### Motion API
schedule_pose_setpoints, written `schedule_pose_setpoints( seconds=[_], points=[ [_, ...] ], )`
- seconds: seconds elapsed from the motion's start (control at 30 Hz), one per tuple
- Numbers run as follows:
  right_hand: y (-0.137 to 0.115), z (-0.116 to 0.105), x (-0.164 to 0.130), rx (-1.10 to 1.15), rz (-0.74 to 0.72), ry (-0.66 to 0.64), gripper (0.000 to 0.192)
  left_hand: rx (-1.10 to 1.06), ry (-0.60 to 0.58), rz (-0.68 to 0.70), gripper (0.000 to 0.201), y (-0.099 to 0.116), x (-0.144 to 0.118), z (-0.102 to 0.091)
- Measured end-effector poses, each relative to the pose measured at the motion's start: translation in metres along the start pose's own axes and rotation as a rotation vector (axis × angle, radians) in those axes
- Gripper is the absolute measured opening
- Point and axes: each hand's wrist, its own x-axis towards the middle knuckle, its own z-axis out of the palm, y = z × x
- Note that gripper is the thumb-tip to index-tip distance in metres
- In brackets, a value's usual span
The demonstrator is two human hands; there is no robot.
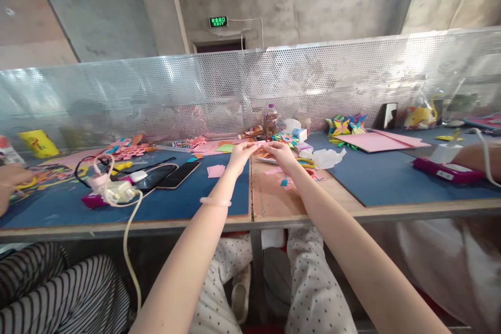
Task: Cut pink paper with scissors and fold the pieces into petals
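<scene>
Head view: the left hand [239, 155] and right hand [278, 152] are brought together at arm's length over the table [270, 199], fingertips pinched on a small pink paper piece [259, 144] held between them. Its long axis appears to run left to right; both hands are equally near. A paper flower [285, 139] lies just behind, phones [178, 175] to the left.
</scene>
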Motion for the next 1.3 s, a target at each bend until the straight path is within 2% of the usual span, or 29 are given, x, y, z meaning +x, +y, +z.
schedule_pose_setpoints(
  seconds=[0.1, 0.23, 0.37, 0.43, 0.6, 0.73, 1.07, 1.3],
  points=[
    [-0.001, 0.002, -0.001, 0.006, 0.004, -0.010, 0.027, 0.009, 0.058, -0.012, 0.020, -0.002, 0.001, 0.000],
    [0.000, 0.004, -0.001, 0.029, 0.001, -0.021, 0.028, 0.032, 0.087, 0.059, 0.018, -0.005, 0.002, -0.002],
    [0.003, 0.007, -0.001, 0.029, 0.009, 0.013, 0.030, 0.105, 0.144, 0.098, 0.027, -0.006, 0.002, -0.004],
    [0.004, 0.008, 0.000, 0.042, 0.002, 0.042, 0.031, 0.153, 0.137, 0.104, 0.030, -0.006, 0.002, -0.004],
    [0.009, 0.009, 0.002, 0.092, -0.004, 0.123, 0.039, 0.244, 0.103, 0.121, 0.020, -0.005, 0.004, -0.005],
    [0.012, 0.008, 0.004, 0.099, 0.007, 0.122, 0.046, 0.270, 0.113, 0.131, 0.019, -0.004, 0.004, -0.005],
    [0.009, 0.010, 0.001, 0.100, -0.010, 0.085, 0.034, 0.271, 0.110, 0.139, 0.023, -0.008, 0.006, -0.007],
    [0.008, 0.009, 0.003, 0.138, 0.015, 0.081, 0.032, 0.274, 0.104, 0.145, 0.017, -0.005, 0.005, -0.005]
  ],
)
